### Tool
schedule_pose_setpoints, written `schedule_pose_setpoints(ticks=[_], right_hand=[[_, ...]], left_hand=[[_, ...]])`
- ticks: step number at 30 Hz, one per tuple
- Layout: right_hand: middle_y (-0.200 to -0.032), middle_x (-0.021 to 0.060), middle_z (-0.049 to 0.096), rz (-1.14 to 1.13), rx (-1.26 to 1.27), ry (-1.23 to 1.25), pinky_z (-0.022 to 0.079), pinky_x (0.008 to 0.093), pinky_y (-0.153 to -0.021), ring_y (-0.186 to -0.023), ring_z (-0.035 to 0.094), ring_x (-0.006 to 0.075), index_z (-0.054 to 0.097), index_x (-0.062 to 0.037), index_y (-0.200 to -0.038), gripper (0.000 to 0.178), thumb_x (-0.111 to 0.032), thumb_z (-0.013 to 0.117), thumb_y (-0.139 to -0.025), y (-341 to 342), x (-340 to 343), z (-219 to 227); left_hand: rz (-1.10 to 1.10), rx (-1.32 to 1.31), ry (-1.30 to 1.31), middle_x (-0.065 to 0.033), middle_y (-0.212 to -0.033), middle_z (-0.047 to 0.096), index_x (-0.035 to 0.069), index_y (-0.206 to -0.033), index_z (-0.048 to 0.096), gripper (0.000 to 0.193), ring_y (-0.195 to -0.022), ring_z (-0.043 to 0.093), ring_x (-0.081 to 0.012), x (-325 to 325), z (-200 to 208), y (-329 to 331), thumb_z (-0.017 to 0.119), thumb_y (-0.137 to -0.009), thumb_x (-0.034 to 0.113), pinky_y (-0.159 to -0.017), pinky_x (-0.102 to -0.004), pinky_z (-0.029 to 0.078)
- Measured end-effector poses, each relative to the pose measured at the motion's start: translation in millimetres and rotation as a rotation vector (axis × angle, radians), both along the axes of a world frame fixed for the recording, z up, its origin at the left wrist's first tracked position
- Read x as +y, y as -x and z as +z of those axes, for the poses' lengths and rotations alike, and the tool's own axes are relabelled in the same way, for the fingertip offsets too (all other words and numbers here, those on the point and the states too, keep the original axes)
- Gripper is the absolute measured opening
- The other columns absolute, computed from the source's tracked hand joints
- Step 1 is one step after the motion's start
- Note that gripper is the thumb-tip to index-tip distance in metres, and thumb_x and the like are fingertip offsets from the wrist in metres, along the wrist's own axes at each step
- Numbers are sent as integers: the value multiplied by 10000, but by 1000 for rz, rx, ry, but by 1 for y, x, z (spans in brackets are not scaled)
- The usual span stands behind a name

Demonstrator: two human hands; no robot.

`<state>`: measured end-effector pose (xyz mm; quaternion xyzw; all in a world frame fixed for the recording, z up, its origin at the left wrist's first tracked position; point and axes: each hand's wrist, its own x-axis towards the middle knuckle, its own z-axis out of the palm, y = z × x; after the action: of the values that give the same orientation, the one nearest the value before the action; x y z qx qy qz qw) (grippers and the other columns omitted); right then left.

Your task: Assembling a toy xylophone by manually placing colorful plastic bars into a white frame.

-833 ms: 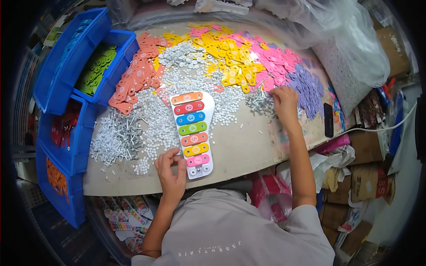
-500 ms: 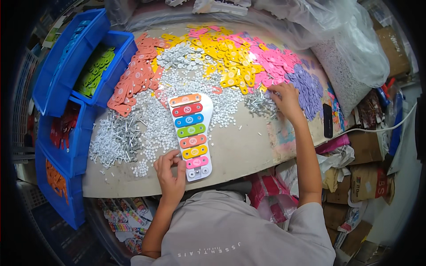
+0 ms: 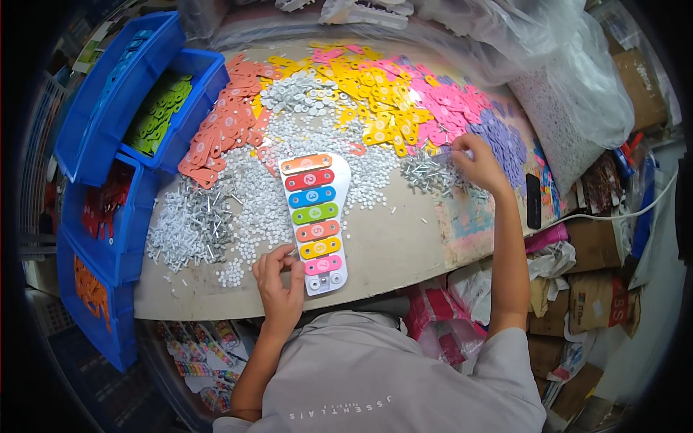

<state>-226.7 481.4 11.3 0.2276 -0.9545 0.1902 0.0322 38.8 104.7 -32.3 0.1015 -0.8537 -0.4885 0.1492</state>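
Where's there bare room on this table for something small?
The widest bare patch of table lies right of the toy xylophone, bordered by metal pins, the right forearm and the near edge; stray pins dot it. A smaller strip lies left of the left hand, between white pins and that edge. Coloured bars and white caps crowd the far side.

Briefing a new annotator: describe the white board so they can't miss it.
On the pale worktop, go to the edge by the grey shirt. Just right of the left hand lies the white board, its wider end away from the person. Unlike the loose heaps nearby, it carries seven coloured bars in one neat column.
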Motion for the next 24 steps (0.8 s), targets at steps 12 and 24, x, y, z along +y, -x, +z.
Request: schedule_pose_setpoints(ticks=[12, 24], right_hand=[[-864, 48, 639, -135, -201, 531, 480, 262, -772, -833, 604, 104, 624, 13, -1036, 89, -17, 618, -952, -124, -118, 52], [-993, 84, 664, 149, -839, 692, 529, 281, -804, -900, 666, 136, 577, 24, -1087, 182, -18, 676, -940, -201, -195, 49]], left_hand=[[-15, 130, -63, -70, -943, 649, 32, -1144, 663, 270, -876, 593, -232, 0, 20, -3, 703, -878, 24, -865, -374, 423], [-306, 0, -523, -41, -956, 685, 7, -1070, 710, 234, -858, 609, -104, 0, 38, -12, 779, -847, 15, -717, -256, 490]])
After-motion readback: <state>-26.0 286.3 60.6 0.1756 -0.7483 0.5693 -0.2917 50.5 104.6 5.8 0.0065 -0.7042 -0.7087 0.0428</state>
